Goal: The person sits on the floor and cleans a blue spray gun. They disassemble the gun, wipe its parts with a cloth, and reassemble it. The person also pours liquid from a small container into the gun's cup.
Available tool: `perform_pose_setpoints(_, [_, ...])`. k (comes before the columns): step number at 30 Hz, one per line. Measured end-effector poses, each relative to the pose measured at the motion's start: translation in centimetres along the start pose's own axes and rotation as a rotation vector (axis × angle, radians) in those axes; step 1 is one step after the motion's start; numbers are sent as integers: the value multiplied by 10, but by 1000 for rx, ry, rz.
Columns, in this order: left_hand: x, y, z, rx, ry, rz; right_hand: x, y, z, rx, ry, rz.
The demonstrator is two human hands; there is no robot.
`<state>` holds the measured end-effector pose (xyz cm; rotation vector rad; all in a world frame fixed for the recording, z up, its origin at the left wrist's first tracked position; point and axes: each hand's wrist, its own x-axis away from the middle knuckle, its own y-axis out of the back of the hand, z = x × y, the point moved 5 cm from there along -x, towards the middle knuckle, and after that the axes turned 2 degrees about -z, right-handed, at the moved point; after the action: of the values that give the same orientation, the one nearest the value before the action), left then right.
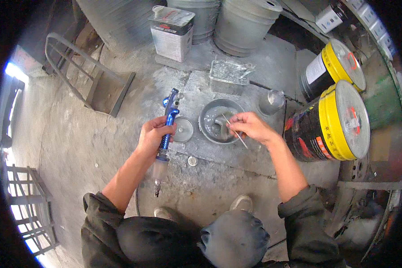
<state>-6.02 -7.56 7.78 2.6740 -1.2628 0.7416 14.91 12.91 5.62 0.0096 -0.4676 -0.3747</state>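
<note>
My left hand [155, 134] grips a blue spray gun [169, 120] by its handle, with an inline air filter and a metal hose fitting at its lower end. In my right hand [249, 126] is a thin rod [235, 131], held over the right side of a round basin [203, 129]. Greyish liquid lies in the basin, and a cup-like object [217, 128] seems to sit in it, partly unclear. Left of the basin, close by my left hand, a round lid [185, 130] rests on the floor. A small round cap [192, 161] lies below the lid.
Beyond the basin stand an open rectangular tin [229, 72], a solvent can [172, 37] and grey metal drums [246, 25]. A clear container [271, 102] and yellow-rimmed buckets [328, 124] are on the right. A metal-framed trolley [110, 83] stands at left.
</note>
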Motion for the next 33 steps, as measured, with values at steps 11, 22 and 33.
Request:
perform_pose_setpoints(11, [-3,-2,7,25,25,7,-61,6,-34,1152,78,-530])
perform_pose_setpoints(22, [0,0,11,0,57,9,-89,-2,-51,1358,117,-520])
perform_pose_setpoints(33, [-4,-9,13,107,61,66,-62,4,-8,1080,164,-617])
